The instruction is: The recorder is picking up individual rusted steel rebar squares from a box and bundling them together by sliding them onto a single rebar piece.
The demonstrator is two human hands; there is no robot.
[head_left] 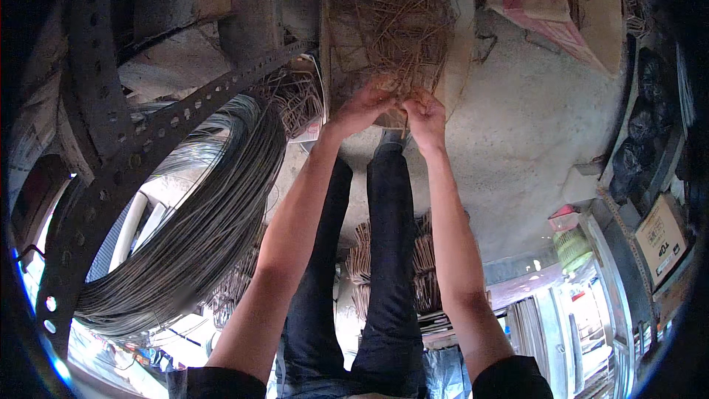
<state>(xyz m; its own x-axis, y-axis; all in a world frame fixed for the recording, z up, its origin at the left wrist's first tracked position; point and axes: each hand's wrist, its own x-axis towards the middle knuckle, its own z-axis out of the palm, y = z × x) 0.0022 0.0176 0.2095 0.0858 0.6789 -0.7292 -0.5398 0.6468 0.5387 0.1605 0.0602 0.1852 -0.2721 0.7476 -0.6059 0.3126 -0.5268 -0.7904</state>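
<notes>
A worn, pale-rimmed container [459, 45] at the top middle holds a tangled heap of rusty bent metal rods [402, 22]. Over its near edge, my two hands come close together. My left hand [368, 109] has its fingers curled in at the heap, and its fingertips blend into the rods, so what they hold is hidden. My right hand [426, 120] is closed, thumb and fingers pinched on a thin rusty rod [404, 132] whose end shows below the grip.
A large coil of dark wire [214, 244] hangs at the left beside a perforated metal beam [185, 107]. More bent rods [299, 107] fill a box left of the container. Cardboard boxes [543, 11] stand at the upper right; bundled rusty rods [360, 255] lie behind my legs.
</notes>
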